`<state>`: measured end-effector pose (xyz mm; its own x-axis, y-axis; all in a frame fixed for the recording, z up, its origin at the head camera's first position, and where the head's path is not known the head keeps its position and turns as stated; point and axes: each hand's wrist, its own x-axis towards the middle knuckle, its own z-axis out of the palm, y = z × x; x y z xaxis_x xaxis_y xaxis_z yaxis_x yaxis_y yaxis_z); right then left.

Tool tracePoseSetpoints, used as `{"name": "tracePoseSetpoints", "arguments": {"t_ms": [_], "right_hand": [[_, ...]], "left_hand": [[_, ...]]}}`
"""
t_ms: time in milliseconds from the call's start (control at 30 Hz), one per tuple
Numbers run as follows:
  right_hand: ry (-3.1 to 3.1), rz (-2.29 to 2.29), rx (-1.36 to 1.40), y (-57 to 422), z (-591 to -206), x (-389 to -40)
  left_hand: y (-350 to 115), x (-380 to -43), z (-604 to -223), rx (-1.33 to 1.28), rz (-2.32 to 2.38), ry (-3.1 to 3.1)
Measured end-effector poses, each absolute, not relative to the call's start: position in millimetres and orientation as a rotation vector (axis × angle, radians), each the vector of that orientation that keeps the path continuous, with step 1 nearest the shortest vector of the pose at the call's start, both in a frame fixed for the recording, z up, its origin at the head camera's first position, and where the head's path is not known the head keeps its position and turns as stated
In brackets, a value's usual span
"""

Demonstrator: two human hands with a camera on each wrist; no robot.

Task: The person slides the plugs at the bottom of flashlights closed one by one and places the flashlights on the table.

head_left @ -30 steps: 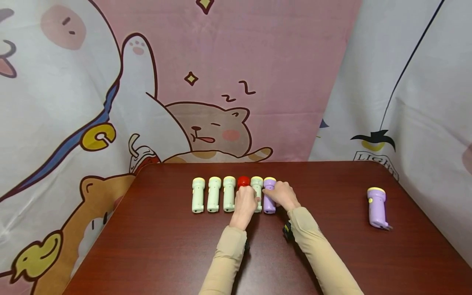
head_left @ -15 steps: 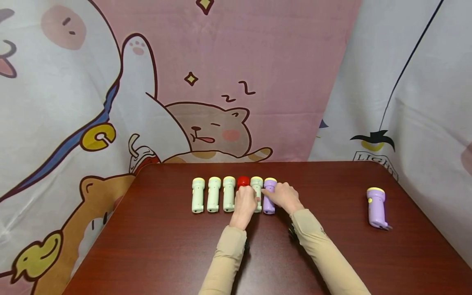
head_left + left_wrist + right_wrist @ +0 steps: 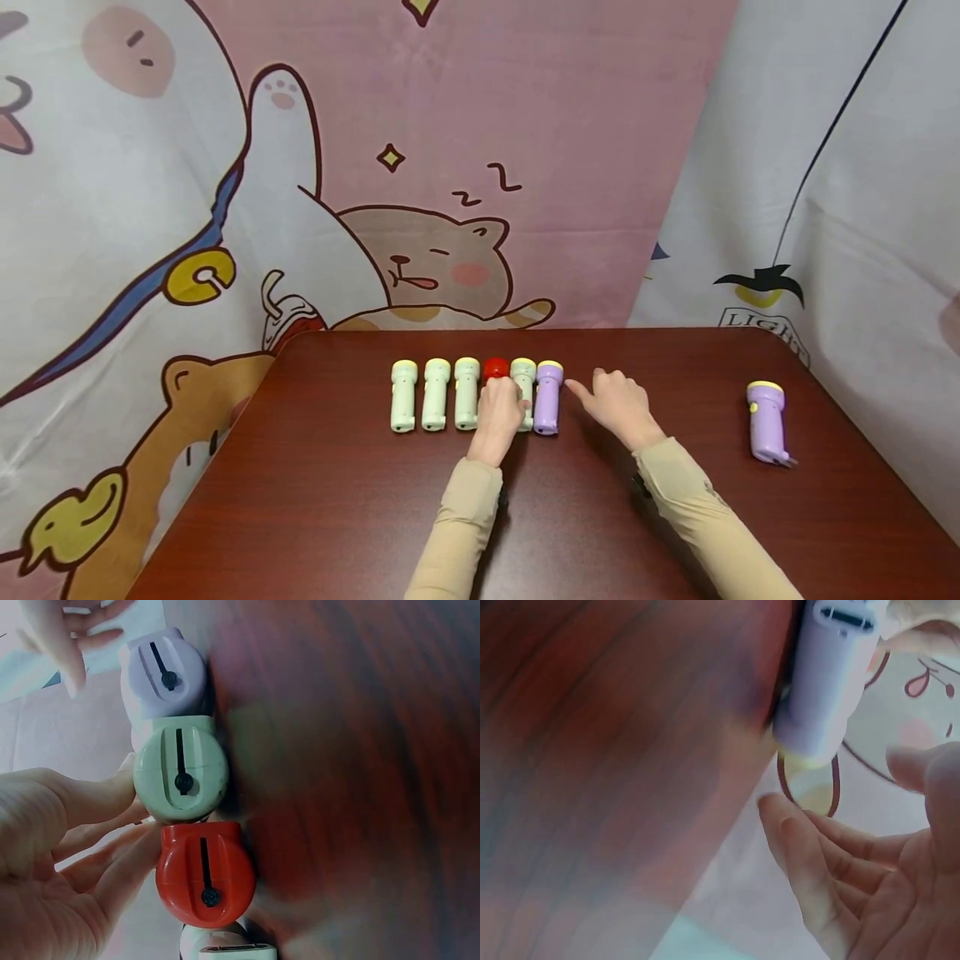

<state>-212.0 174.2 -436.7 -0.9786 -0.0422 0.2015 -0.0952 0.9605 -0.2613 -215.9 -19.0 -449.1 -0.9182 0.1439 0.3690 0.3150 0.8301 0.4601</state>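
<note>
A row of flashlights lies on the brown table [image 3: 360, 500]: several pale green ones, one red [image 3: 496, 368] and one purple [image 3: 548, 400]. My left hand [image 3: 499, 412] lies over the red flashlight, hiding most of it. In the left wrist view its thumb [image 3: 112, 793] lies against the green flashlight [image 3: 181, 769] between red and purple, and its fingers reach in between the green and red ends; the fingertips are hidden. Just right of the purple flashlight is my right hand [image 3: 617, 407], apart from it and holding nothing, fingers loosely bent in the right wrist view.
Left of my left hand lie pale green flashlights [image 3: 403, 397], roughly parallel with gaps between them. A second purple flashlight [image 3: 766, 423] lies alone at the far right, tilted slightly. Behind the table's back edge hangs a printed cartoon cloth [image 3: 585, 167].
My right hand has let go of the purple flashlight in the row and moved right, away from it. My left hand stays in place, and the row looks nearly unchanged.
</note>
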Motion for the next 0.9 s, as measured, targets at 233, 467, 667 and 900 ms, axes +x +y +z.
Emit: {"name": "tracePoseSetpoints", "arguments": {"t_ms": [233,467,667,900], "right_hand": [[-2.742,0.364,0.049,229,-434,-198],[-2.760,0.365,-0.107,292,-429,-185],[-2.933,0.448,-0.404,337,-426,-174],[-3.067,0.534,-0.644,361,-431,-162]], "left_hand": [[-20,-215,-448,-0.343,-0.715,-2.677],[-20,-215,-448,-0.336,-0.720,-2.681],[-19,-216,-448,-0.326,-0.732,-2.708],[-18,-216,-448,-0.330,-0.720,-2.695]]}}
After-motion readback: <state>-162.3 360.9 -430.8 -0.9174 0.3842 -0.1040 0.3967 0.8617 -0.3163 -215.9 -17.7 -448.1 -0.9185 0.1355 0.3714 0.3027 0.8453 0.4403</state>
